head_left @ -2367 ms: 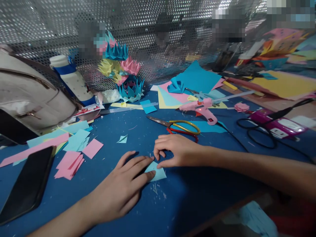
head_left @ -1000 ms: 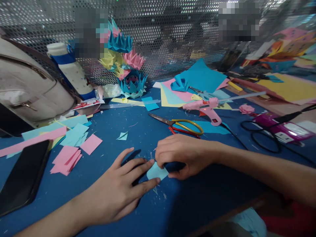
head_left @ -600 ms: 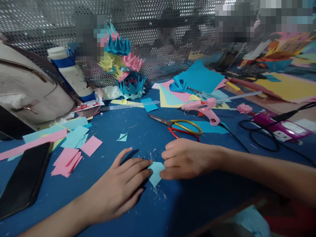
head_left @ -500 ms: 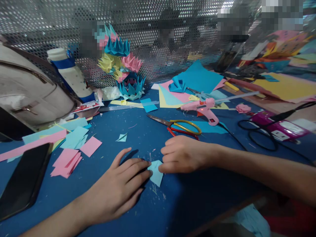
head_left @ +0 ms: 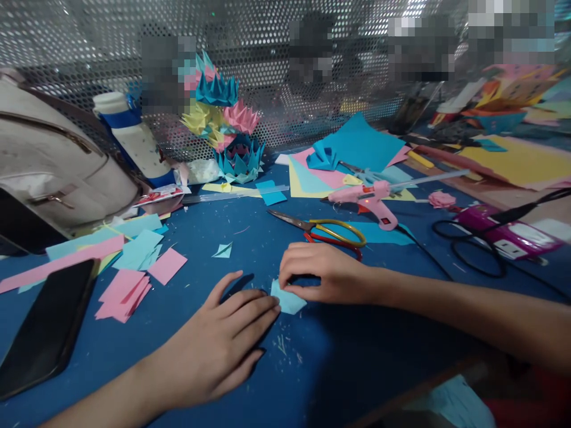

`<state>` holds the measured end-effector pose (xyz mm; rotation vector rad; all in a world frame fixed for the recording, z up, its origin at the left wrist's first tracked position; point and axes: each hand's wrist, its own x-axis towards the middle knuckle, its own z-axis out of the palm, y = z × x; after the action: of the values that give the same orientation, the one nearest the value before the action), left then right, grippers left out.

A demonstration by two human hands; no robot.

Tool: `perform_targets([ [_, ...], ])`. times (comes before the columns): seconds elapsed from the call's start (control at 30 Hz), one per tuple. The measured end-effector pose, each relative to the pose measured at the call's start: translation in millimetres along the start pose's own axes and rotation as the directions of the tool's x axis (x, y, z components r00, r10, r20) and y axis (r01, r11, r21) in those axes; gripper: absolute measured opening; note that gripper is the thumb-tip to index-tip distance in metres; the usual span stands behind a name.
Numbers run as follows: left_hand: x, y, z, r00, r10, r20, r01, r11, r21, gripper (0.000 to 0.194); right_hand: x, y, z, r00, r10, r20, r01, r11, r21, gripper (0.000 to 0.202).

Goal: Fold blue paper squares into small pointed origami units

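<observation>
Your right hand (head_left: pixel 328 273) has uncurled from the fist it made half a second ago and sits a little higher, while the light-blue paper (head_left: pixel 292 304) between your hands has turned, its point swinging from 6 o'clock toward 3 o'clock. Taking that paper as the clock's centre, with 12 o'clock away from you, your left hand (head_left: pixel 218 345) lies at 8 o'clock, palm down with its fingers extended and loosely spread; fingertips touch the paper's left edge against the desk (head_left: pixel 196 255), and the thumb stands apart from it. At 2 o'clock your right hand is half curled, thumb and fingertips close together over the paper's upper part; you cannot tell from this view whether they pinch it. Near 1 o'clock lie the scissors (head_left: pixel 307 226), blades slightly apart, with a pink hot glue gun (head_left: pixel 363 196) beyond them. At 10 o'clock rests a small folded light-blue piece (head_left: pixel 223 251). Toward 9 o'clock are fanned pink paper squares (head_left: pixel 122 295), and farther that way a black smartphone (head_left: pixel 49 327).
</observation>
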<state>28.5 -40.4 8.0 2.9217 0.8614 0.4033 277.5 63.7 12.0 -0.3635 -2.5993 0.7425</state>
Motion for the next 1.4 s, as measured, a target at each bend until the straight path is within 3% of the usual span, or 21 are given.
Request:
perform_targets([
  [0.2, 0, 1, 2.5, 0.999, -0.047, -0.006, 0.047, 0.999, -0.001, 0.045, -1, 4, 8, 0.974, 0.214, -0.072, -0.207, 0.973, 0.099, 0.011],
  [0.27, 0, 1, 2.8, 0.998, -0.067, -0.005, 0.067, 0.998, -0.005, 0.045, -2, 6, 9, 0.981, 0.171, -0.087, -0.163, 0.983, 0.086, 0.004],
  [0.4, 0, 2, 2.5, 0.995, -0.093, -0.02, 0.093, 0.996, 0.003, 0.045, -3, 9, 10, 0.995, -0.006, -0.098, 0.006, 1.0, 0.007, 0.012],
  [0.67, 0, 2, 2.8, 0.993, -0.114, -0.021, 0.114, 0.993, -0.005, 0.048, -4, 14, 3, 0.976, -0.219, 0.01, 0.219, 0.974, -0.054, 0.015],
  [1.4, 1, 1, -0.5, 0.992, -0.11, 0.068, 0.107, 0.993, 0.04, 0.052, -3, 13, -4, 0.967, -0.213, 0.141, 0.227, 0.97, -0.092, 0.026],
])
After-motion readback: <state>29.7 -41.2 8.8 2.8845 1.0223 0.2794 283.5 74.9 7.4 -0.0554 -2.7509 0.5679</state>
